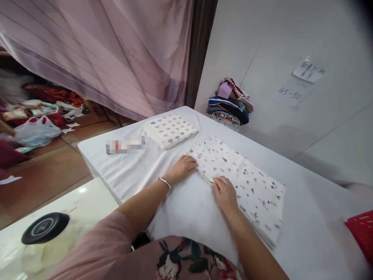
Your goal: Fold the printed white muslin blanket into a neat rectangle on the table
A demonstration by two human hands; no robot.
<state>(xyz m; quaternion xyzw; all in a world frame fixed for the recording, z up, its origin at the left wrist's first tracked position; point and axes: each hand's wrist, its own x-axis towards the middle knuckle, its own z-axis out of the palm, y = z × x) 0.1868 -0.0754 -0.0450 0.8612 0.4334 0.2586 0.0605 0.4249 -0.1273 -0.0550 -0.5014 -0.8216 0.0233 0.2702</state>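
Observation:
A long folded white cloth (253, 182) with small grey-green plant prints lies across the table in several layers. My left hand (185, 166), a bracelet at its wrist, grips the near left corner of this cloth with curled fingers. Farther right along the same near edge, my right hand (225, 191) is closed on the layers, thumb against fingers. The thumb of my left hand is mostly hidden. Beyond my left hand sits a second folded cloth (171, 131), cream with grey mushroom-like shapes; neither hand touches it.
The white-covered table (128, 173) meets a grey wall with paper notes (309, 70). Folded clothes (229, 105) are stacked at its far edge. A blurred-out small item (125, 144) lies left, a red basket (361, 233) right. A black round lid (46, 228) is at lower left; a pink curtain (116, 50) hangs behind.

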